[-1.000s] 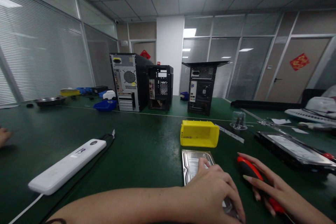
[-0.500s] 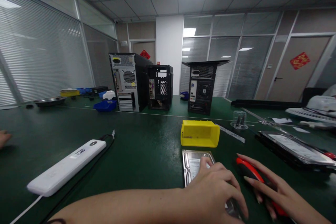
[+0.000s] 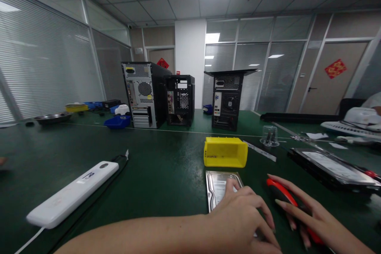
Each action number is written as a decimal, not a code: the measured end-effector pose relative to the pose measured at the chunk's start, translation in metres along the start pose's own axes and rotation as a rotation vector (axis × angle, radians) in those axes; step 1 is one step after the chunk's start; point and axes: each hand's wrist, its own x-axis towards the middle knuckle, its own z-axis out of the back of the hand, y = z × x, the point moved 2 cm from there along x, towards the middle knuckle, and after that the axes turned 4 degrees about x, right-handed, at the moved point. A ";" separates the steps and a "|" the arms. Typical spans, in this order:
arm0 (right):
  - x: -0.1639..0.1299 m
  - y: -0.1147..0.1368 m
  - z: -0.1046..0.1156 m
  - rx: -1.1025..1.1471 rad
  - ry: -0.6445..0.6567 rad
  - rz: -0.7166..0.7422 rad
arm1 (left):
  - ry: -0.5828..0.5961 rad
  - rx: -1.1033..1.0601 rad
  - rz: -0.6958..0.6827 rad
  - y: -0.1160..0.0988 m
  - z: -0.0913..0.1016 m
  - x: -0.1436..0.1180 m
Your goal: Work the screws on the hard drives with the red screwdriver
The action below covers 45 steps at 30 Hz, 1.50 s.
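Note:
A silver hard drive (image 3: pixel 216 189) lies on the green table in front of me, its near part hidden under my left hand (image 3: pixel 245 212). The thumb of that hand presses on the drive's top while the other fingers curl down over its right side. To the right, my right hand (image 3: pixel 309 210) is wrapped round a red and black tool (image 3: pixel 281 190), held low and angled. Its working end is hidden, so I cannot tell its exact kind. Just behind the drive, a yellow bin (image 3: pixel 226 152) rests on its side with its opening toward me.
A white power strip (image 3: pixel 74 194) with cables lies left. Computer cases (image 3: pixel 143 95) stand at the back, beside a blue bin (image 3: pixel 117 122). On the right are a clear cup of screws (image 3: pixel 269 135) and another drive (image 3: pixel 330 166). Part of another person's hand (image 3: pixel 2 161) shows far left.
The view has shifted slightly. My left fingers have moved a little over the drive's right side, and the other person's hand at the far left has slid mostly out of view. My right hand keeps its grip.

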 end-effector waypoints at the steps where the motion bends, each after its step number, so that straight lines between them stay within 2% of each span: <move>1: 0.000 -0.001 0.000 -0.001 -0.003 0.007 | 0.012 0.002 0.003 0.000 0.000 0.000; 7: 0.006 -0.011 0.004 -0.016 0.024 0.005 | 0.132 0.008 0.035 -0.004 0.005 0.003; 14: 0.005 -0.007 0.001 0.001 -0.003 0.009 | 0.173 0.014 0.060 -0.007 0.010 0.004; 26: 0.007 -0.011 0.002 -0.011 -0.031 0.001 | 0.156 0.095 0.002 -0.006 0.002 0.003; 31: 0.005 -0.011 0.001 -0.022 -0.030 -0.031 | 0.169 0.101 -0.007 -0.007 0.004 0.004; 45: 0.005 -0.014 0.003 -0.030 -0.023 -0.009 | 0.184 0.158 -0.038 -0.008 0.005 0.005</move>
